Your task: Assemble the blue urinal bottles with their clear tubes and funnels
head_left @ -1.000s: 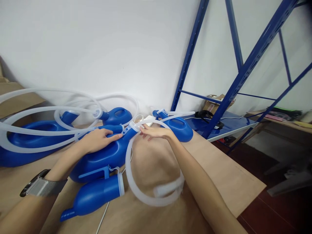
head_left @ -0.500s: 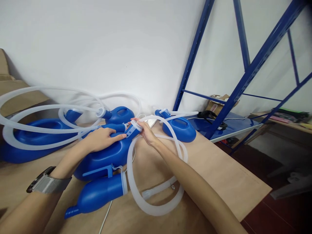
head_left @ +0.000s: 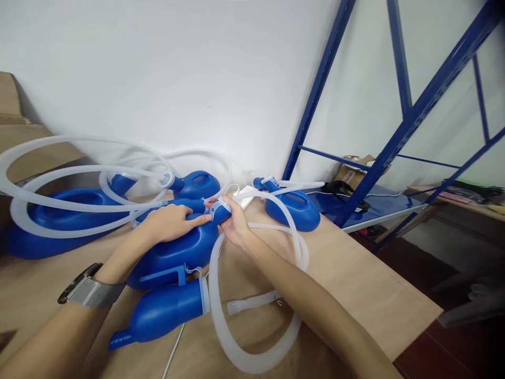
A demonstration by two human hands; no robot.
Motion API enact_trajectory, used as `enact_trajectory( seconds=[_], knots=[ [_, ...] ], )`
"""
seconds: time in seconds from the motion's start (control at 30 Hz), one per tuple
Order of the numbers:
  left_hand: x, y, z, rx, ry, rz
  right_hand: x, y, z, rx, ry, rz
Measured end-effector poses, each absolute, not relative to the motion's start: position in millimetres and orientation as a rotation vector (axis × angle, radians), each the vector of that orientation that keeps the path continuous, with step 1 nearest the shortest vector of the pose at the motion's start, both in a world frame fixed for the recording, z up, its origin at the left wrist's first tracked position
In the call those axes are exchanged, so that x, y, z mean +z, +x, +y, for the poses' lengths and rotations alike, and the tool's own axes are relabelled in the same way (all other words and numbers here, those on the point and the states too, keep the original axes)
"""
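A blue plastic urinal bottle (head_left: 173, 252) with a moulded handle lies on its side in front of me. My left hand (head_left: 171, 221) grips its upper part, the thumb stretched along the neck. Around the white cap at the bottle's mouth (head_left: 221, 210) closes my right hand (head_left: 235, 218), partly hiding it. A translucent corrugated hose (head_left: 216, 284) runs from near the cap in a large loop around my right forearm. Nearest me, a blue funnel-shaped urinal head (head_left: 168, 310) with a white rim lies against the bottle.
More blue bottles with looped hoses stand left (head_left: 59, 221), at the back (head_left: 197, 184) and right (head_left: 294, 210). A white power strip (head_left: 245, 196) lies by the wall. Cardboard boxes (head_left: 31, 147) are at left. A blue metal rack (head_left: 379, 158) rises beyond the table's right edge.
My right hand has turned and its fingers have wrapped further round the cap. The hose loop hangs a little lower. My left hand keeps its hold; the view has shifted slightly.
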State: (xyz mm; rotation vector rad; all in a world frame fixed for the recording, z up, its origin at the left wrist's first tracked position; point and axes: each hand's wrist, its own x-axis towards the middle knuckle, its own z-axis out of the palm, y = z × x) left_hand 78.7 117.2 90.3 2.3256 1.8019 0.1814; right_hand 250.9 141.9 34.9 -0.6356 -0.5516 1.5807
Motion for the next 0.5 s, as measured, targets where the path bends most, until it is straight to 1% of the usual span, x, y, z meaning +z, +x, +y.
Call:
enact_trajectory(
  seconds=[0.27,0.4,0.5],
  knots=[
    [97.3,79.5,118.1,0.239,2.189,1.778,30.2,250.7,138.1,1.55,-0.592,-0.581],
    [95.8,80.9,120.9,0.272,2.197,1.795,28.9,251.1,139.0,1.55,-0.592,-0.568],
    [93.5,79.7,124.1,0.235,2.246,1.705,27.8,252.3,139.8,1.528,-0.566,-0.611]
  ],
)
